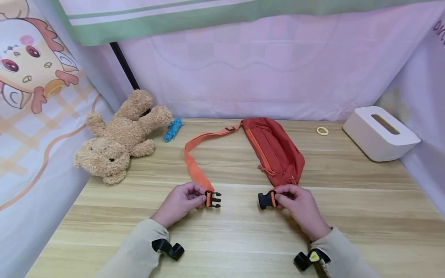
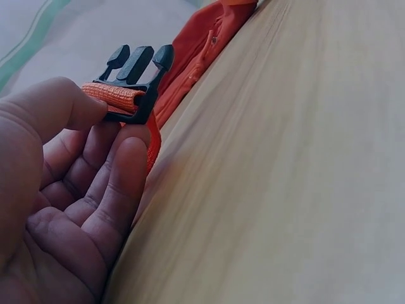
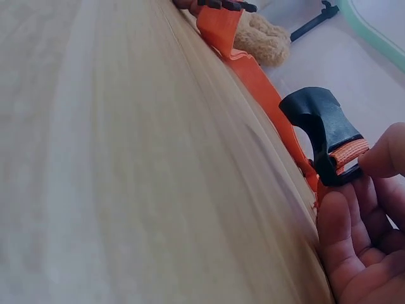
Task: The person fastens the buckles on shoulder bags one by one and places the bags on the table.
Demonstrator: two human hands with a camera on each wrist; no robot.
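A red waist bag (image 1: 272, 150) lies on the wooden table, its orange strap (image 1: 194, 162) curving out to the left. My left hand (image 1: 182, 202) pinches the pronged half of a black buckle (image 1: 213, 199) at the strap's end, thumb on the webbing. In the left wrist view the three prongs of that buckle half (image 2: 133, 69) point away from the fingers. My right hand (image 1: 300, 206) pinches the socket half of the buckle (image 1: 267, 200) by the bag's lower end. The socket half (image 3: 323, 130) also shows in the right wrist view. Both halves face each other, apart.
At the left lies a tan teddy bear (image 1: 118, 135), with a bundle of blue cord (image 1: 173, 129) next to it. A pale yellow ring (image 1: 322, 131) and a white tissue box (image 1: 380, 133) are at the back right. Cloth curtains (image 1: 243, 73) enclose the table's back and sides.
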